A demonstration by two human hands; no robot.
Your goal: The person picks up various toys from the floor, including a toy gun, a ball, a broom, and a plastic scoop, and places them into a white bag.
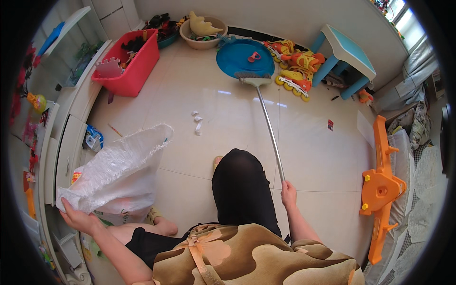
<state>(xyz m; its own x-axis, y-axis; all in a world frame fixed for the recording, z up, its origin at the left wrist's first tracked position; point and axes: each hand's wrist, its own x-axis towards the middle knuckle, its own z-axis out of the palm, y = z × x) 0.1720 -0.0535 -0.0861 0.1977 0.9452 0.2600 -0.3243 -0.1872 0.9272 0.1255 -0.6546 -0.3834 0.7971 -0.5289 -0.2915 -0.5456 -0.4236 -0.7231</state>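
My left hand (79,218) grips the edge of a white woven plastic sack (121,174), whose mouth spreads over the floor on my left. In my right hand (289,194) is the metal handle of a broom (269,123). The broom's head (254,80) rests at the near rim of a round blue plastic disc (231,57), its bristles pointing away from me. A small pink toy (254,57) lies on that disc. On the tiles between sack and broom is a curled white strip (197,125).
A red plastic bin (142,71) of toys and a beige basin (201,43) stand at the back. Orange and yellow inline skates (297,80) lie beside a small blue-legged table (351,50). An orange plastic toy part (379,192) lies at right; a white cabinet (69,153) lines the left.
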